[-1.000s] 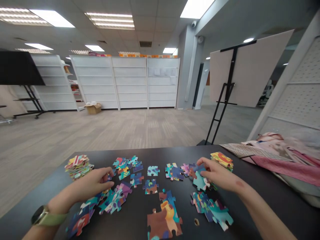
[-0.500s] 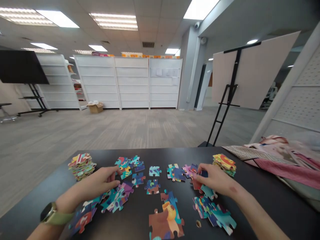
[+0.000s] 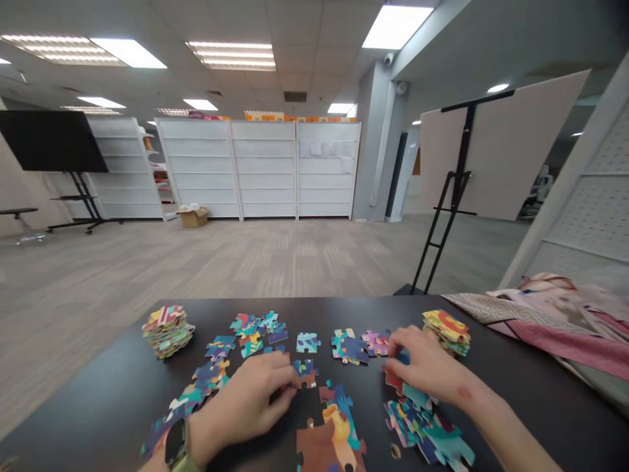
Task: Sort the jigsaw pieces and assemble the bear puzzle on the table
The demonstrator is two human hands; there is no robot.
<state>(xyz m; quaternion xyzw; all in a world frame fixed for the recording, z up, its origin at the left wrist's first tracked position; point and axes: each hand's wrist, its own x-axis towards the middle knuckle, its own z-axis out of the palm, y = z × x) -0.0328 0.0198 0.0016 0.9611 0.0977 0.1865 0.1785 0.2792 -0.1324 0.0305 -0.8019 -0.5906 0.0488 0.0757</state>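
My left hand (image 3: pixel 253 396), a watch on its wrist, is low over the table with fingers curled. Its fingertips are at the left edge of a blue-and-brown jigsaw piece (image 3: pixel 306 372); whatever lies under the fingers is hidden. To the right, my right hand (image 3: pixel 422 360) pinches at a jigsaw piece (image 3: pixel 403 356) mostly covered by the fingers. Beneath its thumb a red jigsaw piece (image 3: pixel 392 380) shows. Near the front edge, several joined pieces form a brown-and-yellow section (image 3: pixel 330 429). A pink piece (image 3: pixel 376 342) lies just left of my right hand.
Stacks of jigsaw pieces stand at the left (image 3: pixel 167 332) and right (image 3: pixel 446 331) of the black table (image 3: pixel 118 367). Loose pieces (image 3: pixel 255 331) are spread between them, and more overlap (image 3: pixel 427 429) at front right. Fabric (image 3: pixel 555 321) drapes over the right edge. An easel (image 3: pixel 452 190) stands beyond.
My left hand has moved right and nearer, from the left-hand pieces to the blue-and-brown piece in the middle. My right hand stays nearly in place. The view has tilted slightly up.
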